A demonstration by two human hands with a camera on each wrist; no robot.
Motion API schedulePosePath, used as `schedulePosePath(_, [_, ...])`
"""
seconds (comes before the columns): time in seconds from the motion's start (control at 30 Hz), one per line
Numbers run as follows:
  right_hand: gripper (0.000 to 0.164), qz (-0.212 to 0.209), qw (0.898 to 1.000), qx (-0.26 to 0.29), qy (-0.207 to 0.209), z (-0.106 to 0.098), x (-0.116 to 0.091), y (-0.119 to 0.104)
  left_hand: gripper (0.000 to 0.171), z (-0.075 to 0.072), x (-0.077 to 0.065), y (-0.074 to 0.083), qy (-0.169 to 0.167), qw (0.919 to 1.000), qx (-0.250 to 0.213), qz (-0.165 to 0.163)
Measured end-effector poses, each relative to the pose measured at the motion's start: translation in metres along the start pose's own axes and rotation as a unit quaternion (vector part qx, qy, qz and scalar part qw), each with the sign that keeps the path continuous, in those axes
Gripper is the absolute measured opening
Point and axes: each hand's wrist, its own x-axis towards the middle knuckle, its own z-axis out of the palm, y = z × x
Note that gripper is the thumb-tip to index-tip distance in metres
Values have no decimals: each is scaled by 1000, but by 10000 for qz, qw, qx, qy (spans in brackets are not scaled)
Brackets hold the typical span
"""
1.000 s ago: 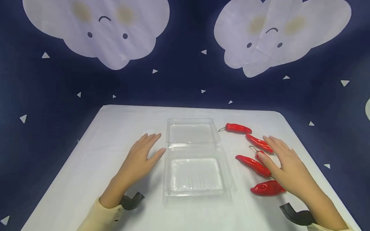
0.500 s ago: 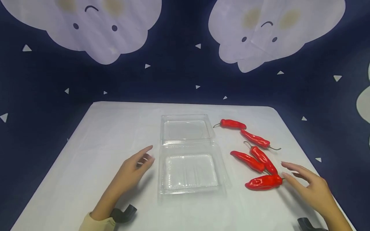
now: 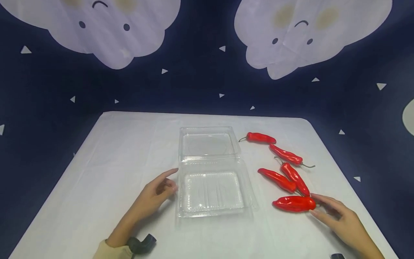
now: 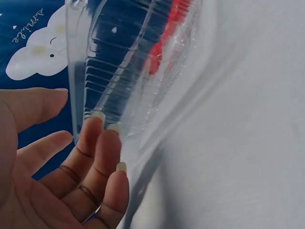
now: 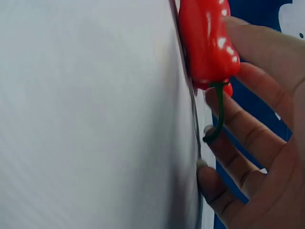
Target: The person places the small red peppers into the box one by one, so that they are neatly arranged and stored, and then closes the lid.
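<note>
Beside the left hand (image 3: 154,195) sits a clear, glossy, ribbed plastic container (image 3: 211,192); at the right hand (image 3: 344,221), a smooth, shiny pepper (image 3: 294,204); beneath both, matt tabletop (image 3: 123,151).

At right, the right hand's (image 5: 271,138) thumb overlaps a red pepper (image 5: 205,43), its green stem (image 5: 220,107) pointing downward; white cloth (image 5: 86,114) fills the left.

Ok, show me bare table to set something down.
Widest: the table between its left edge and the left hand. Narrower: the strip between the clear container and the red peppers. Crowded: the right side, with five peppers and the right hand.
</note>
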Motion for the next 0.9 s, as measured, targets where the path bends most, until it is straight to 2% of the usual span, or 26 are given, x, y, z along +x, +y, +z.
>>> schedulePosePath(0.27, [80, 6, 9999, -109, -67, 5, -6, -1, 52, 1, 3, -3, -53, 9987, -487, 165])
schedulePosePath(0.4, [74, -114, 9996, -234, 58, 9, -9, -5, 47, 0, 5, -5, -109, 9968, -738, 281])
schedulePosePath(0.5, [70, -272, 9993, -248, 104, 11, -10, -11, 44, -1, 7, -7, -34, 9960, -840, 313])
schedulePosePath(0.73, [96, 97, 9991, -126, -384, 17, -10, -27, 42, -3, 6, -7, 137, 9942, -1049, 207])
schedulePosePath(0.9, [86, -165, 9998, -144, 40, 25, -12, -31, 42, -2, 7, -7, 142, 9935, -1116, 166])
